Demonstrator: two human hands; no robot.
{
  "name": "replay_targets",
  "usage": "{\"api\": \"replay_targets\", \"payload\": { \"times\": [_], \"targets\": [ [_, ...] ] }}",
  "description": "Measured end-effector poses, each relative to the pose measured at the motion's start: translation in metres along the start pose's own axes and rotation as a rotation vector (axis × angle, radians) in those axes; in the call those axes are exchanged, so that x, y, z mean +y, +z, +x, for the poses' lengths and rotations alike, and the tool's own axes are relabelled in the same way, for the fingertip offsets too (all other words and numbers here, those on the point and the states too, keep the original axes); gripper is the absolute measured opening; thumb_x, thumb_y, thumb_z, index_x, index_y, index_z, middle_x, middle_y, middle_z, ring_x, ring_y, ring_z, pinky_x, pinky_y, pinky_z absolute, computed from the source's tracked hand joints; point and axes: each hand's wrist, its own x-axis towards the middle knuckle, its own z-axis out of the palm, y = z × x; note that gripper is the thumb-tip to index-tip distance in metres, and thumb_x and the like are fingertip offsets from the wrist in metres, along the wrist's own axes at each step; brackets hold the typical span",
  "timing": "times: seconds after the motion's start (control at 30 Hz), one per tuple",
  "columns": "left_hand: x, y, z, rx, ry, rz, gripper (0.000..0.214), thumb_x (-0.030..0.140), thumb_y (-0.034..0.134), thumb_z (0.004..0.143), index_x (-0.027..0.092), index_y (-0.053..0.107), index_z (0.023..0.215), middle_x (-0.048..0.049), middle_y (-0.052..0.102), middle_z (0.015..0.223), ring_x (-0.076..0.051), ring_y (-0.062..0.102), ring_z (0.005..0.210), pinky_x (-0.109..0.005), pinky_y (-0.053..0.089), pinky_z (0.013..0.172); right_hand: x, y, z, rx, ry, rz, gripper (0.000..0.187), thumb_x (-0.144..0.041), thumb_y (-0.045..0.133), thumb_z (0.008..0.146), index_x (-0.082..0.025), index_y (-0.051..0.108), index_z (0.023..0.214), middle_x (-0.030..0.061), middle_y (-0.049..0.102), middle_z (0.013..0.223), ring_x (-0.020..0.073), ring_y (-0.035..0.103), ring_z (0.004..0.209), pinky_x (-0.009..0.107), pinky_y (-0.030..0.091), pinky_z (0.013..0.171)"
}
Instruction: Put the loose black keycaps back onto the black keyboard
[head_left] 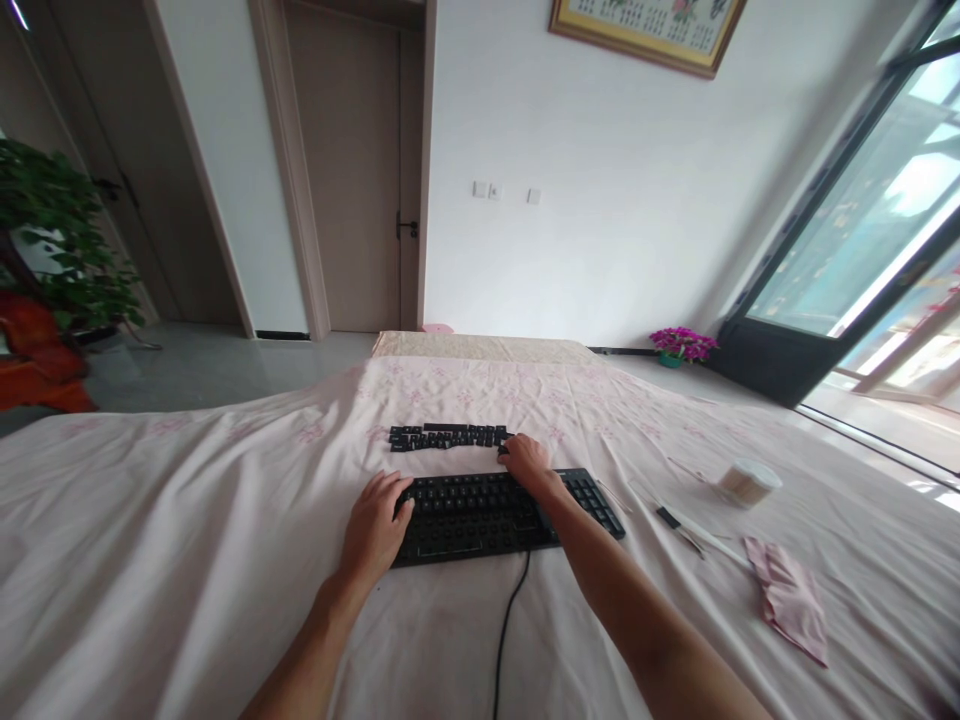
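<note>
A black computer keyboard [461, 497] lies on the pale pink cloth, its lower rows stripped of keycaps and its upper rows and number pad still capped. My left hand [379, 520] grips the keyboard's left end, thumb on top near the edge. Beyond the keyboard, loose black keycaps [446, 438] are laid out in short rows. At the right end of these rows, my right hand [527, 463] reaches across the keyboard with its fingertips closed on a dark keycap. A black cable [506, 625] runs from the keyboard toward me.
To the right lie a small black-ended brush [667, 517], tweezers [690, 541], a clear round tub of cotton swabs [748, 484] and a folded pink cloth [791, 597]. The bedspread-like cloth [187, 540] is wrinkled. Purple flowers [684, 343] stand on the floor beyond.
</note>
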Motion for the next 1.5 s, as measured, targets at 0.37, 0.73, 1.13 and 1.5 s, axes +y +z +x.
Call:
{"api": "replay_targets", "payload": {
  "times": [0.37, 0.73, 1.13, 1.5],
  "targets": [
    [0.002, -0.001, -0.001, -0.001, 0.018, 0.03, 0.032, 0.024, 0.049, 0.086, 0.019, 0.064, 0.113, -0.0095, 0.062, 0.122, -0.026, 0.049, 0.122, -0.045, 0.038, 0.106, 0.0, -0.023, -0.026, 0.079, 0.007, 0.09, 0.028, -0.035, 0.056, 0.085, -0.017, 0.069, 0.103, 0.0132, 0.066, 0.105, 0.0246, 0.06, 0.099, 0.031, 0.041, 0.079],
    [0.057, -0.021, 0.002, -0.036, -0.048, -0.657, 0.038, 0.034, 0.052, 0.088, 0.025, 0.056, 0.125, -0.0068, 0.055, 0.132, -0.021, 0.05, 0.123, -0.038, 0.042, 0.102, -0.055, -0.023, -0.118, -0.599, -0.04, 1.871, 0.036, -0.045, 0.069, 0.077, -0.014, 0.067, 0.097, 0.006, 0.066, 0.088, 0.0083, 0.054, 0.064, 0.019, 0.04, 0.054],
    [0.081, -0.032, -0.001, -0.198, -0.19, -0.895, 0.041, 0.038, 0.058, 0.084, 0.017, 0.059, 0.118, -0.0048, 0.071, 0.09, -0.019, 0.067, 0.088, -0.032, 0.051, 0.087, -0.07, -0.005, -0.135, -0.832, -0.028, 2.067, 0.035, -0.044, 0.076, 0.07, -0.016, 0.064, 0.088, 0.0012, 0.061, 0.079, 0.008, 0.05, 0.063, 0.019, 0.032, 0.051],
    [0.073, -0.029, -0.001, -0.206, -0.07, -0.771, 0.033, 0.038, 0.054, 0.086, 0.02, 0.062, 0.113, -0.0057, 0.069, 0.11, -0.019, 0.064, 0.1, -0.03, 0.048, 0.092, -0.069, -0.004, -0.141, -0.888, -0.006, 2.111, 0.031, -0.035, 0.08, 0.067, -0.016, 0.063, 0.084, 0.0001, 0.057, 0.076, 0.0054, 0.04, 0.058, 0.015, 0.02, 0.043]
  ]
}}
